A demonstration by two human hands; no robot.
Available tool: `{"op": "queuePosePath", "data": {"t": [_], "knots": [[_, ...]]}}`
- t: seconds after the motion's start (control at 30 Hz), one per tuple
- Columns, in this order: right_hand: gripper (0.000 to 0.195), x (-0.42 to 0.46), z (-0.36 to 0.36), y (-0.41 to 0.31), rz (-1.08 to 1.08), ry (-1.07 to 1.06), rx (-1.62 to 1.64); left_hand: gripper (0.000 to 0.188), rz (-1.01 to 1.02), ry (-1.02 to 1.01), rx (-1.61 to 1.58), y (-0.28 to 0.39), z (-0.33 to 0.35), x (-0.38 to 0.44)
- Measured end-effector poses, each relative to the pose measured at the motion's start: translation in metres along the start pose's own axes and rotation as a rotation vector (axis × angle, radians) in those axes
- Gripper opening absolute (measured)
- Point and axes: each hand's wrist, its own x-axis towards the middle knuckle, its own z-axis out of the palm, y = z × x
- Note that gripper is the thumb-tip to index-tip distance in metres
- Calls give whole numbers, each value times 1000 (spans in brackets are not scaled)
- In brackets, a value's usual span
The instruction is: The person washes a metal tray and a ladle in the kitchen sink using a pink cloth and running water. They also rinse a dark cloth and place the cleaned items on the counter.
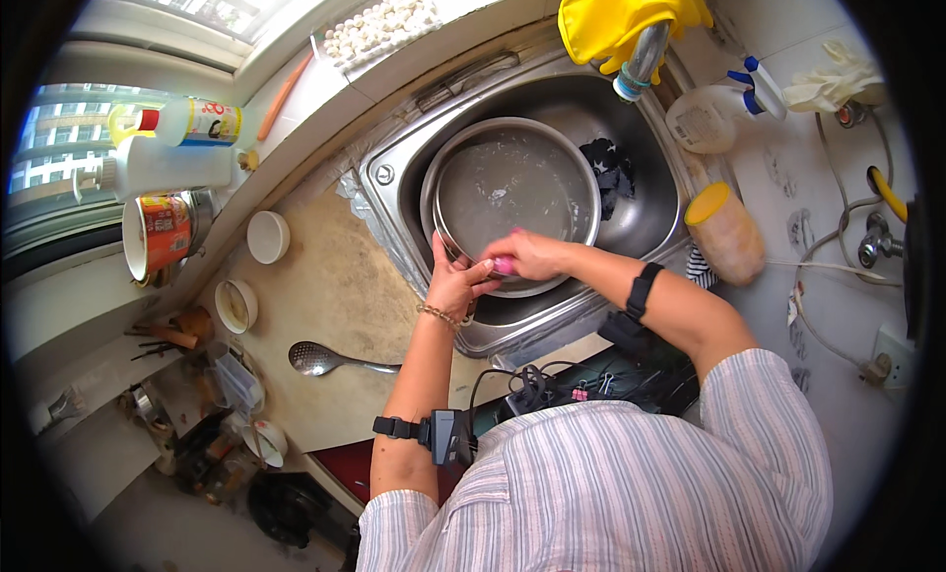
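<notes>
A large round metal basin [510, 180] with water in it stands in the stainless steel sink [650, 217]. My left hand [454, 280] grips the near left part of the basin's rim area, fingers apart around an edge; a second thin metal rim shows there, and whether it belongs to a separate vessel is hard to tell. Something small and pink [505, 265], perhaps a scrubber, is in my right hand [528, 254], pressed against the near rim beside my left fingers. Dark wet matter [607, 169] lies in the sink right of the basin.
The faucet [649, 51] with yellow rubber gloves [628, 18] hangs over the sink's far right corner. A slotted spoon [318, 358] and two white bowls [268, 237] are on the counter at left. A spray bottle [706, 120] and a yellow-topped roll [724, 232] stand at right.
</notes>
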Motion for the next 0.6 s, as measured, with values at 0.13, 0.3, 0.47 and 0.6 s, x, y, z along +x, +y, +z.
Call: {"op": "queuePosePath", "data": {"t": [0.13,0.3,0.47,0.6], "knots": [[30,-23,-18,-13,144,209,90,84,-122,107,86,6,7,6],[40,-17,-28,-48,-314,622,-298,58,74,165,307,-5,23,4],[30,9,-42,-47,-597,469,-840,65,342,245,678,-17,27,0],[20,26,-70,-46,-564,527,-755,62,391,315,783,-9,31,-17]]}}
